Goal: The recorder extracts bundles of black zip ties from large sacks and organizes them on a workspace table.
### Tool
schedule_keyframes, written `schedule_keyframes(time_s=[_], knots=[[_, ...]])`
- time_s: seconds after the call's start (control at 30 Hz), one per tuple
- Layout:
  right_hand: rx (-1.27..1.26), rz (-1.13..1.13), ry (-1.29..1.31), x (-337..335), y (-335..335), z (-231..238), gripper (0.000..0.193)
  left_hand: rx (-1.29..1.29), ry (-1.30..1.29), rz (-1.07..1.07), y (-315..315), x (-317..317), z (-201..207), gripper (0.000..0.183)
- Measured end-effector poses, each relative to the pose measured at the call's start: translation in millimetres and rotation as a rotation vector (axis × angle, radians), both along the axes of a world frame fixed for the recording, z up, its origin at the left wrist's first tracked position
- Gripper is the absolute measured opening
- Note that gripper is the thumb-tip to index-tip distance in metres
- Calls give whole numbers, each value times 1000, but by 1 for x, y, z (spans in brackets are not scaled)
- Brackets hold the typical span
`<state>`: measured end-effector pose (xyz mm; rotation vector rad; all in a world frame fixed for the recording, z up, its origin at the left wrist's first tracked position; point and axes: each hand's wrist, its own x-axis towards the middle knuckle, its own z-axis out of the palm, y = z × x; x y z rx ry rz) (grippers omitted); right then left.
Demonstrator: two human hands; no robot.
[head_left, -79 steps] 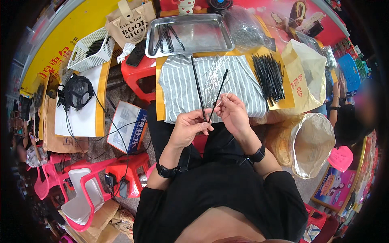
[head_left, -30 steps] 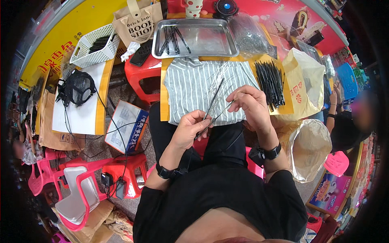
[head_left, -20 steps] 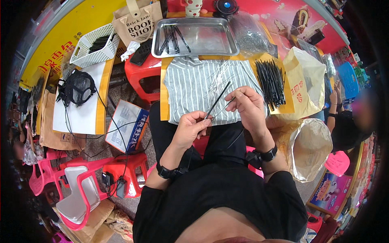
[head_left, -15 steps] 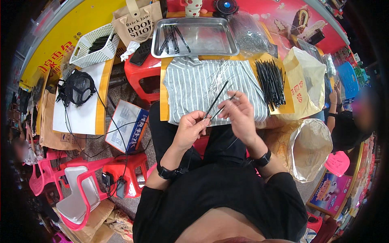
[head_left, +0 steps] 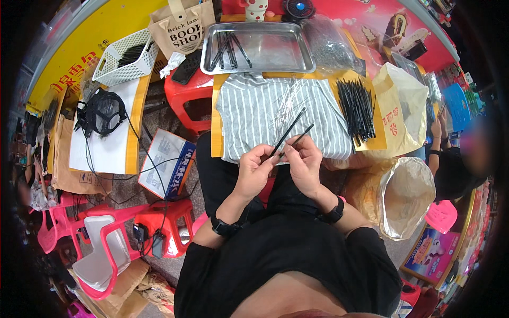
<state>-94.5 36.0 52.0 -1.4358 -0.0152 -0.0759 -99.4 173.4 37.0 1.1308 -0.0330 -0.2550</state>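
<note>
My left hand [head_left: 253,168] pinches a long thin black stick [head_left: 290,127], which slants up and to the right. My right hand [head_left: 304,165] is closed on a second, shorter-looking black stick [head_left: 303,134]. The fingertips of both hands almost meet at the lower ends of the sticks. Beneath them lies a grey-and-white striped cloth [head_left: 241,119], with a loose bunch of thin, shiny clear strands [head_left: 288,106] on it. To the right, a thick pile of similar black sticks [head_left: 355,114] rests on the yellow board [head_left: 377,139].
Behind the cloth stands a metal tray [head_left: 283,45] holding several black sticks [head_left: 229,51]. A white basket [head_left: 108,77] of dark sticks and a black strapped device [head_left: 101,114] are at left. Plastic bags [head_left: 401,90] and an open sack [head_left: 389,204] stand at right, near another person [head_left: 450,159].
My right hand has come down and closer to my left, its fingers now closed in a pinch near the left fingertips. The black sticks have tilted further right.
</note>
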Motion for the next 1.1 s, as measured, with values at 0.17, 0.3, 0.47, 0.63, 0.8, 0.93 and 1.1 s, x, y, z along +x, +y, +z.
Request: schedule_keyframes(time_s=[0.17, 0.3, 0.47, 0.63, 0.8, 0.93, 1.1], knots=[[26, -27, 5, 6, -4, -4, 13, 32, 46, 12, -1, 4, -6, 8], [27, 145, 74, 18, -23, -8, 24, 122, 14, 186, 18, 14, -6, 31], [-335, -124, -83, 47, -94, -26, 13, 420, -119, 272, 56, 43, -23, 45], [-1055, -446, -150, 77, -167, -2, 15, 441, -47, 289, 59, 60, -32, 47], [-1456, -380, -146, 104, -168, -5, 24, 916, -286, 508, 54, 68, -36, 44], [-1617, -383, -115, 117, -168, -20, 23, 807, -275, 437, 53, 74, -36, 46], [-1685, -378, -193, 113, -177, -20, 13, 971, -560, 441, 63, 144, 12, 40]])
